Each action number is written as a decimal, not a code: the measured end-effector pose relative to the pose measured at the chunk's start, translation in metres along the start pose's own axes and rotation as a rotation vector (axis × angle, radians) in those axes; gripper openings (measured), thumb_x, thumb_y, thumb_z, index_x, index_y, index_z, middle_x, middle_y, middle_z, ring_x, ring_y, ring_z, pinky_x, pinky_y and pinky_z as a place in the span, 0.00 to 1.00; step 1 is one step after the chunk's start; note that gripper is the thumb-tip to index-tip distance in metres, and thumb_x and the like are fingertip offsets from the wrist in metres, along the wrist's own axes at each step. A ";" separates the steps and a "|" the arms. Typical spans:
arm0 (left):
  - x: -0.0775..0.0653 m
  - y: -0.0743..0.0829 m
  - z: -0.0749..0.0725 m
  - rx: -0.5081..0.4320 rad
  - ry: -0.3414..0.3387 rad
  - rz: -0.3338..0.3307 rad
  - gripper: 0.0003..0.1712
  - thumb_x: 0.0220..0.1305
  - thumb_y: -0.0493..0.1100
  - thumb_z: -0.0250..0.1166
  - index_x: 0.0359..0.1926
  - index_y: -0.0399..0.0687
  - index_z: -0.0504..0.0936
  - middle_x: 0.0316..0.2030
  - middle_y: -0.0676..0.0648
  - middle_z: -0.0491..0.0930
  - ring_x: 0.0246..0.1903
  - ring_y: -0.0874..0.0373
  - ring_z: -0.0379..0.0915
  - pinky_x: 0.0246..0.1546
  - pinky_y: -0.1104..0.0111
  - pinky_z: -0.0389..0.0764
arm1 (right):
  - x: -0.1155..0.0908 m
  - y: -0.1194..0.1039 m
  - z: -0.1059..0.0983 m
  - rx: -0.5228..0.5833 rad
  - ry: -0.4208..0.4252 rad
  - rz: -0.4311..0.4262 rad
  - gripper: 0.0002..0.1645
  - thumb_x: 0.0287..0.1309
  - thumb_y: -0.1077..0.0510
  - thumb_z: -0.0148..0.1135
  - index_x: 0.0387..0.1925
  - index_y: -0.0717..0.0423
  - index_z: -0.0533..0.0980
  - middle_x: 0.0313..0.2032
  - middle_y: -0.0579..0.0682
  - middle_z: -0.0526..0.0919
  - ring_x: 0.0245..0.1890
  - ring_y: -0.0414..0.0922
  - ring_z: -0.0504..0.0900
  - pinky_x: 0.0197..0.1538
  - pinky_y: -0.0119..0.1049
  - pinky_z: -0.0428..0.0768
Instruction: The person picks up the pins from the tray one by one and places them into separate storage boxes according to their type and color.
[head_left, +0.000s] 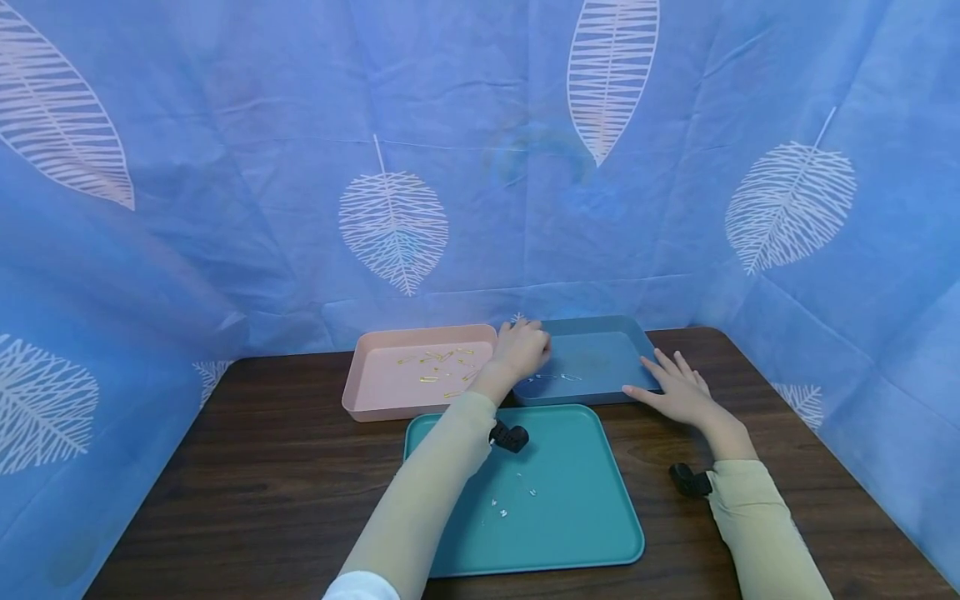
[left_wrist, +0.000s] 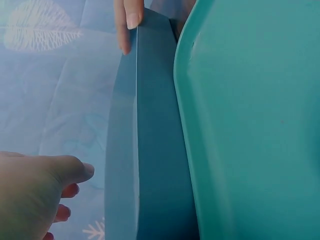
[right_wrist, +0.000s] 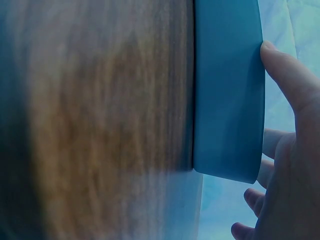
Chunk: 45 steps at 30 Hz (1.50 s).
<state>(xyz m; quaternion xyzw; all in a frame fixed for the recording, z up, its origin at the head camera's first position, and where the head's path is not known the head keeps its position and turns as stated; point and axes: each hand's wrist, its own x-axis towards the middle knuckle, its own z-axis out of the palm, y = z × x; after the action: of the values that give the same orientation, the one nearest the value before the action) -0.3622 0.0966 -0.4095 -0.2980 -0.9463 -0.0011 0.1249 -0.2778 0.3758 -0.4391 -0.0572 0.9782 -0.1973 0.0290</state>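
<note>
My left hand (head_left: 522, 348) is over the left end of the blue tray (head_left: 600, 354), beside the pink tray. Its fingers bend loosely; in the left wrist view the thumb stands apart from the fingertips, and nothing shows between them. Several slim silvery pieces (head_left: 555, 377) lie in the blue tray. At that tray's right end, my right hand (head_left: 678, 393) spreads its fingers, the thumb touching the rim in the right wrist view. Gold safety pins (head_left: 438, 357) are scattered in the pink tray (head_left: 375, 400). Small clear pieces (head_left: 503, 512) lie on the teal tray (head_left: 570, 533).
All three trays stand on a dark wooden table (head_left: 247, 475), the teal one in front of the other two. A blue cloth (head_left: 480, 208) with white leaf prints hangs behind and at both sides. Black wrist devices (head_left: 688, 481) stick out from the sleeves.
</note>
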 end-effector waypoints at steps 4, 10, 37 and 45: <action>-0.007 0.000 -0.005 0.003 0.042 0.032 0.12 0.72 0.49 0.55 0.39 0.65 0.86 0.38 0.58 0.78 0.35 0.60 0.69 0.35 0.65 0.62 | 0.000 0.001 0.000 -0.008 0.003 -0.001 0.55 0.61 0.30 0.54 0.75 0.62 0.52 0.75 0.69 0.42 0.74 0.71 0.33 0.66 0.76 0.38; -0.023 0.002 -0.013 0.044 0.102 0.085 0.11 0.71 0.50 0.57 0.38 0.66 0.86 0.35 0.58 0.76 0.31 0.60 0.64 0.32 0.67 0.56 | -0.001 0.001 0.000 -0.007 0.000 -0.005 0.56 0.60 0.29 0.53 0.74 0.62 0.52 0.75 0.69 0.42 0.74 0.71 0.33 0.66 0.76 0.38; -0.120 -0.001 -0.030 -0.023 0.170 0.262 0.03 0.64 0.51 0.65 0.37 0.67 0.85 0.33 0.59 0.76 0.31 0.62 0.61 0.33 0.71 0.51 | 0.000 0.005 0.001 -0.014 0.002 -0.013 0.56 0.60 0.28 0.53 0.74 0.62 0.52 0.75 0.69 0.43 0.74 0.71 0.34 0.66 0.76 0.37; -0.143 -0.007 -0.025 -0.081 0.020 0.343 0.06 0.63 0.54 0.66 0.40 0.66 0.85 0.38 0.59 0.77 0.37 0.63 0.68 0.35 0.71 0.63 | 0.001 0.002 0.002 -0.015 -0.003 -0.018 0.56 0.60 0.28 0.53 0.74 0.62 0.53 0.75 0.69 0.42 0.74 0.71 0.35 0.66 0.76 0.39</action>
<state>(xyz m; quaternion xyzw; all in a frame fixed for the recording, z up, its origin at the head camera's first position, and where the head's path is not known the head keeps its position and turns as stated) -0.2468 0.0083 -0.4191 -0.4598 -0.8795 -0.0210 0.1208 -0.2784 0.3770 -0.4415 -0.0665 0.9791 -0.1903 0.0284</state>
